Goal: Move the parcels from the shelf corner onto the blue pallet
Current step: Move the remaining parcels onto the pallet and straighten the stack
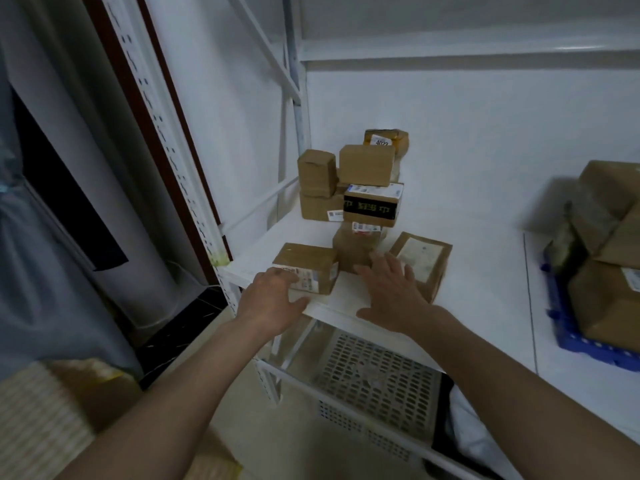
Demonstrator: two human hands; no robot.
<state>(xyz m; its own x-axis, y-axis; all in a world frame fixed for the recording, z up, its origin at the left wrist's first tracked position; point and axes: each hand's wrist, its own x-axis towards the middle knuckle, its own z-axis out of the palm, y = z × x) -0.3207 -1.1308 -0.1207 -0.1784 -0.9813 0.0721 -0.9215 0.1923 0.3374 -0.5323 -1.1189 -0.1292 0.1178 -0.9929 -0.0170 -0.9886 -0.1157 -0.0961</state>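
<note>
Parcel stack [349, 188] sits in the shelf [467, 271] back-left corner. Two parcels in front of it: one [306, 266] front-left, one [420, 261] front-right. Pallet [588, 344] far right of the stack, loaded.

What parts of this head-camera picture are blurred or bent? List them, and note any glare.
Head view: the boxes on the blue pallet at the right edge are smeared by blur; the shelf upright on the left bows from wide-angle distortion; a glare streak lies on the upper shelf beam; the parcel label "4022" reads sharply; both hands, left and right, are slightly soft.
</note>
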